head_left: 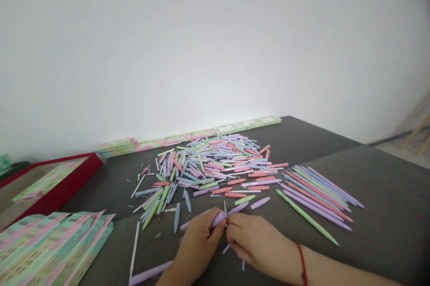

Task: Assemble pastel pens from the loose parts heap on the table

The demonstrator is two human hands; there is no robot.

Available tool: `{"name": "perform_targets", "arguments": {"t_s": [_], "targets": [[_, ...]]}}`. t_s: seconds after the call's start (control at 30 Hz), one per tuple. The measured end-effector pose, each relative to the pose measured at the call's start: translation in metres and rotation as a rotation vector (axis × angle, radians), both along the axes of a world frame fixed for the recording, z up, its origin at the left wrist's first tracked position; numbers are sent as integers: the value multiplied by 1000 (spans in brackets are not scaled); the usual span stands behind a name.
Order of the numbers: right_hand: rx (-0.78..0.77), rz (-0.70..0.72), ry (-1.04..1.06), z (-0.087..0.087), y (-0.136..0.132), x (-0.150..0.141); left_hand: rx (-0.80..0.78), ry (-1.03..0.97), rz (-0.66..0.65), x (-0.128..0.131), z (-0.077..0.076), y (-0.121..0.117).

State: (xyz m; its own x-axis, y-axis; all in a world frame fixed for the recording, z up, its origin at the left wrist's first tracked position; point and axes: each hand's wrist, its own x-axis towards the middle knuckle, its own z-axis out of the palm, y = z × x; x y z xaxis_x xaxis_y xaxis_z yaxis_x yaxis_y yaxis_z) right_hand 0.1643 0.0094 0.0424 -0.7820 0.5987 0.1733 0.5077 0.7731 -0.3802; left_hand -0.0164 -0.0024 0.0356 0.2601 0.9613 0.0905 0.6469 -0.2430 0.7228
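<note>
My left hand [200, 237] is closed around a purple pen barrel [219, 219], one end showing between thumb and forefinger. My right hand [255, 237], with a red cord on the wrist, meets it at that end. Its fingers are pinched together, and what they hold, if anything, is hidden. Just beyond the hands lie loose purple barrel pieces [260, 202] and a green one [245, 200]. Behind them spreads a big heap of pen parts [215, 160] in purple, blue, green and coral, with thin white refills among them. Another purple barrel [151, 273] rests left of my left wrist.
On the right, several whole-looking pens [316, 203] lie side by side at a slant. Printed pastel packets [50, 245] fan out at front left, beside a red-edged box [67, 184]. Flat printed boxes [178, 139] line the wall along the dark table [379, 187].
</note>
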Motion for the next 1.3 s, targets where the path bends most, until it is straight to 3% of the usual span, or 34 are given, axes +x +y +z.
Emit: {"name": "perform_targets", "arguments": {"t_s": [0.17, 0.27, 0.33, 0.53, 0.8, 1.3], "targets": [[-245, -220, 267, 33, 3, 16, -25, -175, -76, -1, 0, 1], [-253, -262, 386, 48, 4, 19, -20, -249, -84, 1, -1, 0], [-207, -219, 421, 52, 2, 18, -26, -289, -85, 3, -2, 0], [-103, -75, 461, 46, -2, 13, -1, -293, -82, 6, -3, -1], [-58, -124, 407, 53, -4, 19, -14, -336, -52, 3, -4, -1], [-32, -157, 352, 43, 1, 19, -27, -345, -63, 3, -5, 1]]}}
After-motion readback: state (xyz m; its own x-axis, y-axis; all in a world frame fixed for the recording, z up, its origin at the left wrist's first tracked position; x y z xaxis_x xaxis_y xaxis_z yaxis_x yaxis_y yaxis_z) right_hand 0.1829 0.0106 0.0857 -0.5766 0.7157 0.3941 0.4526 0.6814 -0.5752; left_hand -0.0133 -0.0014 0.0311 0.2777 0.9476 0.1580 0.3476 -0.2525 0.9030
